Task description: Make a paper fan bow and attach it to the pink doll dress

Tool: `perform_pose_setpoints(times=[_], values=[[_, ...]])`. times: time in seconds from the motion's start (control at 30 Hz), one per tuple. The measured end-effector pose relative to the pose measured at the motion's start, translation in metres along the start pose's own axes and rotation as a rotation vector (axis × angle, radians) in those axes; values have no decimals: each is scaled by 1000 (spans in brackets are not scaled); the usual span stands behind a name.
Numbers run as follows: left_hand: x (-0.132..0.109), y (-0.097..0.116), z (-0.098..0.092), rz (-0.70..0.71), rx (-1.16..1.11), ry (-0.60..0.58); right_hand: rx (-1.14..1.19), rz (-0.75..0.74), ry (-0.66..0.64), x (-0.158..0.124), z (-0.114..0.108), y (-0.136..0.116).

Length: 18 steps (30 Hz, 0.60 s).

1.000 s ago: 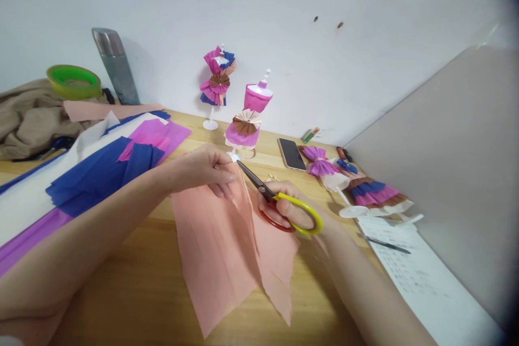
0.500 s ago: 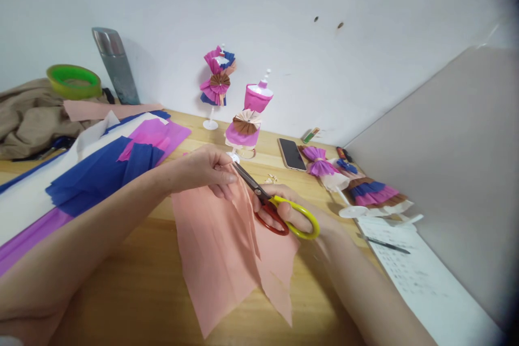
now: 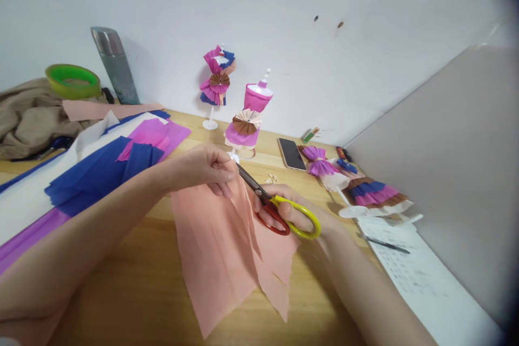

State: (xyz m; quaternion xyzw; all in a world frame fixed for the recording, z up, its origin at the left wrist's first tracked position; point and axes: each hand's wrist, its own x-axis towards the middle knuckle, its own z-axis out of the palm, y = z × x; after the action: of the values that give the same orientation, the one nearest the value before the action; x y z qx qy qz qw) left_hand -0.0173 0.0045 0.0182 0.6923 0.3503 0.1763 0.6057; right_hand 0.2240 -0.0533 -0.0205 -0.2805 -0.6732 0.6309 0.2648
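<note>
A peach crepe paper sheet [image 3: 214, 259] hangs folded in the middle, its lower part over the wooden table. My left hand [image 3: 213, 169] pinches its top edge between thumb and fingers. Fingers of my right hand [image 3: 287, 208] are wrapped round the scissors [image 3: 263, 194], which have one red and one yellow handle loop. The dark blades look nearly closed and point up and left, their tips at the paper's top edge beside my left fingertips. Just behind my hands stands a small dress form [image 3: 258, 98] in pink paper with a brown and cream rosette.
Another dressed form [image 3: 219, 81] stands by the wall, one more lies at right [image 3: 373, 194]. A phone [image 3: 292, 154], a written sheet [image 3: 425, 281] and a pen [image 3: 387, 244] are at right. Blue paper [image 3: 93, 173], green tape [image 3: 73, 81] and a bottle [image 3: 116, 65] are at left.
The scissors have shifted very slightly to the right, away from my left fingertips. The paper's lower right flap has swung a little to the left.
</note>
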Motion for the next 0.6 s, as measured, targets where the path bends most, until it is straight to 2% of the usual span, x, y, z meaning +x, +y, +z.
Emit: perform_pose_setpoints(times=[0.27, 0.47, 0.6], values=[[2, -4, 5, 6, 59, -79, -11, 12, 38, -1, 0, 4], [3, -6, 3, 5, 70, -58, 21, 2, 284, 2, 2, 4], [3, -3, 4, -19, 62, 4, -70, 118, 419, 7, 14, -1]])
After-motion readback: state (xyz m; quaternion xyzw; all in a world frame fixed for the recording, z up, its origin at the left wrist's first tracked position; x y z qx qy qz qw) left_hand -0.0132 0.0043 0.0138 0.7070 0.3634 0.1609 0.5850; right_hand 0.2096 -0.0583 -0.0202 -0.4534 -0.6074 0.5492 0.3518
